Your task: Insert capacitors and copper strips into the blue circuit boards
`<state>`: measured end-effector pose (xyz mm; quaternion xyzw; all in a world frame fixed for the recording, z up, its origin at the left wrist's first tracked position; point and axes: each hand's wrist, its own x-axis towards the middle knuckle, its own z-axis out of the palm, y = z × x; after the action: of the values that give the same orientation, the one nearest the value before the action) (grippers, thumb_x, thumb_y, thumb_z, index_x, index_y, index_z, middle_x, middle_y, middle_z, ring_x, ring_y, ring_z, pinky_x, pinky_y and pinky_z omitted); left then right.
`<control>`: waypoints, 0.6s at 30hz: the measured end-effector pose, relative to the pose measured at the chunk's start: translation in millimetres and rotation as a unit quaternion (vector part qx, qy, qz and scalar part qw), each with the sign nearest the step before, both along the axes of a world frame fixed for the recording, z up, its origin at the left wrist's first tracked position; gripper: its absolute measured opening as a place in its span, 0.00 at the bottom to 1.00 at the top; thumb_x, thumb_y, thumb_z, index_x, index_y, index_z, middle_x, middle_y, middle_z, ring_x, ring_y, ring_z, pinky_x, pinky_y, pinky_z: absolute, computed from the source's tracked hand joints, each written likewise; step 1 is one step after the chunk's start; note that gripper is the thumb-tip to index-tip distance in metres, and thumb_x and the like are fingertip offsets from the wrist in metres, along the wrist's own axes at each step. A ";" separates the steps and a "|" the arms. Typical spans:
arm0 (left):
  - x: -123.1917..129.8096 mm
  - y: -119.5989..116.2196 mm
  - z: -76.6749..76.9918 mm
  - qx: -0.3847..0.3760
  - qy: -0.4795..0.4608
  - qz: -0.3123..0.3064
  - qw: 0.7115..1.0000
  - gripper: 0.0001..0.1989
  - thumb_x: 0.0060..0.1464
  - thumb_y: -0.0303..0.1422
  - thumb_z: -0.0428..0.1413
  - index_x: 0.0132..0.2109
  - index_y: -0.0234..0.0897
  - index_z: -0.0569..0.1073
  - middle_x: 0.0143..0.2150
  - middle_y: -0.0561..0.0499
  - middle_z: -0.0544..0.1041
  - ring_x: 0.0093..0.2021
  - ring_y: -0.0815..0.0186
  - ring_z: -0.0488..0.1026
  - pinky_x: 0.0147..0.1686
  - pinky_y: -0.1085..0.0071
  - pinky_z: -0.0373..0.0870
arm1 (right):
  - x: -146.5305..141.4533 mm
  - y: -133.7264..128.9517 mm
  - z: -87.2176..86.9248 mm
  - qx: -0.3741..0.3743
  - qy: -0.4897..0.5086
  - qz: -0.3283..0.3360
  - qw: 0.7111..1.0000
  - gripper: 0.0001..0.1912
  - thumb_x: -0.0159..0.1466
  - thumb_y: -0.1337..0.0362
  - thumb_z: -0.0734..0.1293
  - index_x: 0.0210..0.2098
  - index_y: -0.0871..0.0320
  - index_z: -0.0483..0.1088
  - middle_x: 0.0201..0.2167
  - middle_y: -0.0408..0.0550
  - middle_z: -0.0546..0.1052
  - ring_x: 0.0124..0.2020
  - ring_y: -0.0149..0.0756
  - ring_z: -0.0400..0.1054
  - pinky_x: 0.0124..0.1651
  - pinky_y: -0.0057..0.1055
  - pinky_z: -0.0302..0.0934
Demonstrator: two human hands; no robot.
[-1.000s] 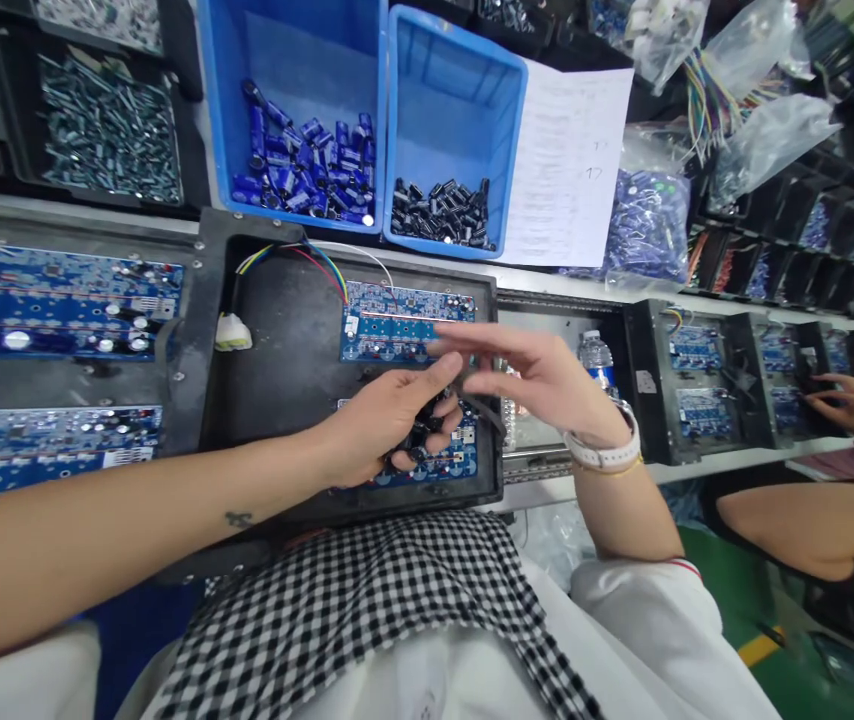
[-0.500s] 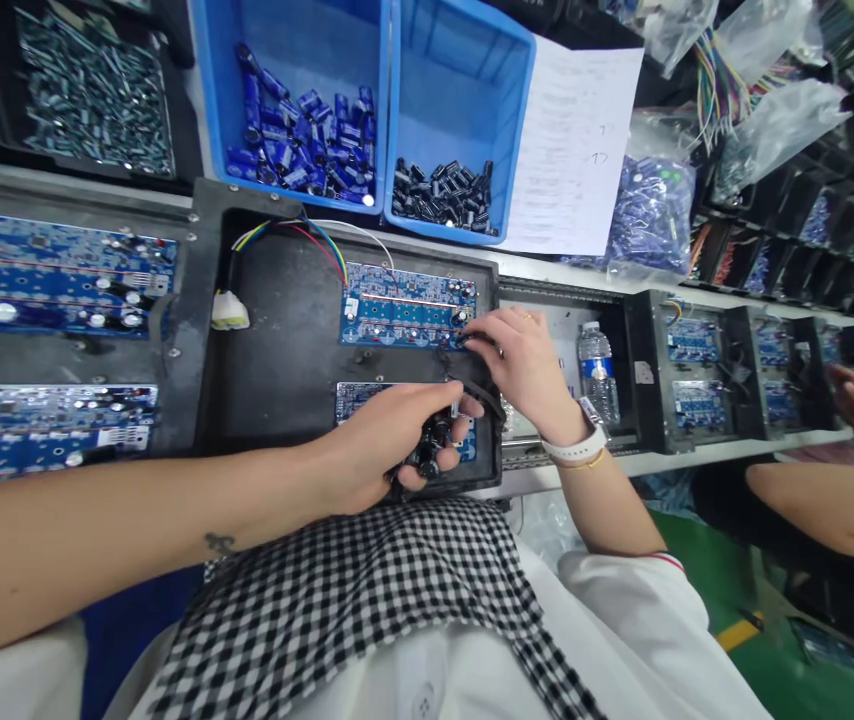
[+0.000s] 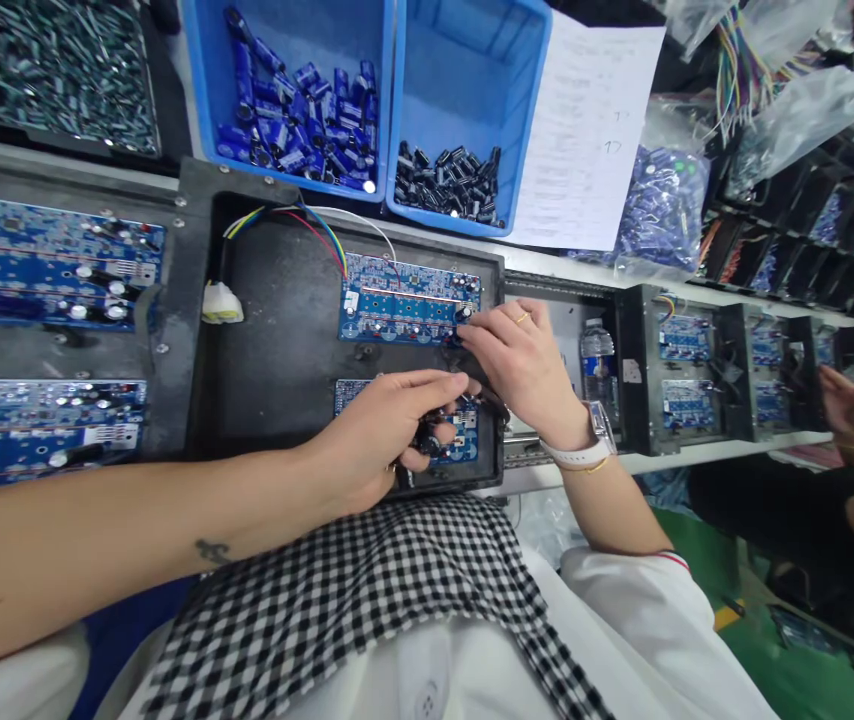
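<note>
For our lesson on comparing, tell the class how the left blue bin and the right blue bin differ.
The left bin looks wider than the right bin. The left bin holds blue parts; the right bin holds black parts. Parts in the left bin look bigger than those in the right. Both are open.

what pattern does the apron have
Black-and-white check on the apron; it shows best in the head view.

Clear water bottle (image 3: 598,358) behind black divider's (image 3: 635,370) left side; printed paper sheet (image 3: 584,130) above.
</note>
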<state>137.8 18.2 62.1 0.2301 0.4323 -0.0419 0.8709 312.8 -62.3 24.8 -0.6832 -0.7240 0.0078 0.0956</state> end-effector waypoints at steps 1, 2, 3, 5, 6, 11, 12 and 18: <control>0.7 0.7 -0.2 -0.010 -0.002 0.010 1.000 0.07 0.59 0.32 0.57 0.36 0.30 0.75 0.33 0.51 0.67 0.20 0.79 0.62 0.11 0.87 0.45 | -2.6 -2.7 5.9 0.015 0.026 -0.015 0.999 0.10 0.70 0.65 0.61 0.45 0.54 0.74 0.43 0.47 0.79 0.44 0.41 0.67 0.53 0.43 0.56; 1.4 1.6 -0.6 -0.022 -0.003 0.016 1.000 0.08 0.59 0.31 0.56 0.34 0.30 0.73 0.33 0.51 0.67 0.20 0.79 0.62 0.11 0.87 0.45 | -6.1 -6.2 13.1 0.030 0.058 -0.033 0.997 0.10 0.70 0.64 0.62 0.47 0.53 0.73 0.43 0.46 0.79 0.45 0.40 0.68 0.53 0.42 0.56; 2.3 2.5 -1.1 -0.034 -0.004 0.020 0.999 0.10 0.60 0.31 0.56 0.32 0.29 0.72 0.32 0.51 0.66 0.19 0.79 0.61 0.11 0.87 0.45 | -10.2 -10.0 20.7 0.039 0.092 -0.046 0.994 0.10 0.69 0.63 0.63 0.49 0.52 0.73 0.44 0.45 0.79 0.46 0.39 0.68 0.53 0.41 0.57; 4.1 4.2 -2.4 -0.057 -0.008 0.017 0.998 0.12 0.60 0.33 0.55 0.31 0.29 0.71 0.29 0.52 0.65 0.19 0.79 0.61 0.10 0.87 0.44 | -17.7 -16.4 34.0 0.036 0.138 -0.050 0.989 0.12 0.67 0.62 0.66 0.50 0.51 0.72 0.43 0.44 0.80 0.47 0.39 0.68 0.53 0.40 0.58; 4.9 4.9 -3.1 -0.067 -0.009 0.013 0.998 0.12 0.60 0.34 0.55 0.31 0.30 0.71 0.29 0.52 0.65 0.18 0.79 0.61 0.10 0.87 0.44 | -19.8 -17.9 37.7 0.029 0.142 -0.049 0.988 0.11 0.67 0.62 0.66 0.49 0.50 0.73 0.43 0.43 0.80 0.48 0.40 0.68 0.54 0.41 0.57; 6.0 6.9 -5.2 -0.078 0.006 -0.019 0.997 0.09 0.58 0.30 0.53 0.41 0.30 0.75 0.34 0.46 0.73 0.19 0.76 0.65 0.09 0.86 0.44 | -3.2 -3.8 15.0 0.027 0.055 -0.141 0.988 0.06 0.68 0.63 0.65 0.40 0.51 0.75 0.38 0.44 0.80 0.46 0.43 0.67 0.55 0.46 0.51; 5.3 7.2 -5.4 -0.075 0.011 -0.026 0.997 0.09 0.58 0.30 0.54 0.43 0.30 0.75 0.34 0.46 0.74 0.19 0.75 0.65 0.09 0.86 0.45 | 3.0 0.8 6.4 0.018 0.046 -0.149 0.988 0.06 0.68 0.63 0.65 0.40 0.51 0.75 0.37 0.44 0.80 0.46 0.44 0.67 0.55 0.46 0.50; -0.8 7.9 -6.6 -0.057 -0.007 -0.049 0.997 0.09 0.61 0.32 0.51 0.42 0.32 0.74 0.30 0.48 0.72 0.18 0.74 0.65 0.09 0.86 0.45 | 18.6 13.8 -14.8 -0.015 0.032 -0.147 0.989 0.06 0.67 0.62 0.65 0.37 0.52 0.75 0.33 0.44 0.79 0.45 0.43 0.66 0.53 0.44 0.47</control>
<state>137.1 26.1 55.6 0.2011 0.4117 -0.1078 0.8823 331.4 -48.5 10.1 -0.7827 -0.6124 0.0264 0.1080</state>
